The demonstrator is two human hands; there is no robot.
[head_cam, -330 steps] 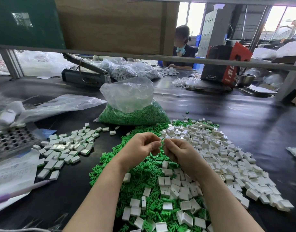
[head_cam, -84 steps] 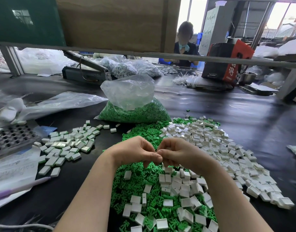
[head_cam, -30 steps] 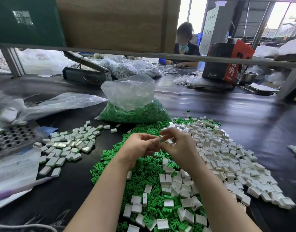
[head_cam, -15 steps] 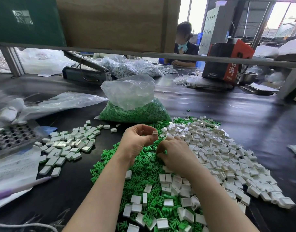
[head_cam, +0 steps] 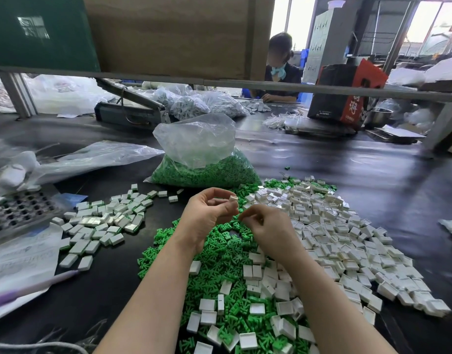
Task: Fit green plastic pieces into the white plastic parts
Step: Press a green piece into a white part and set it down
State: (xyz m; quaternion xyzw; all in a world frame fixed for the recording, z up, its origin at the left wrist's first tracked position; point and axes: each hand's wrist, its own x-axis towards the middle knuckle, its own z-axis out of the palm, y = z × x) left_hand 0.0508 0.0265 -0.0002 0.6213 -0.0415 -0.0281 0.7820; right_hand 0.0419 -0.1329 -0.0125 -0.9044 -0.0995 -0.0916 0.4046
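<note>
While the left hand (head_cam: 207, 213) pinches a small white part (head_cam: 233, 198) up high so its open side can be reached, the right hand (head_cam: 267, 229) curls its fingers just beside it, maybe around a green piece that stays hidden, above the green pile (head_cam: 219, 254) on the counter (head_cam: 373, 180).

**Green pieces and white parts on the desk**

Small green plastic pieces (head_cam: 219, 254) lie heaped loose in the middle, more filling a clear bag (head_cam: 204, 169) behind. Square, open, shallow white plastic parts (head_cam: 334, 233) spread in a wide pile to the right, some strewn over the green. One white part (head_cam: 233, 198) is raised, pinched, seemingly tilted. Left lies a separate group of white parts (head_cam: 105, 223), several showing green edges.
</note>
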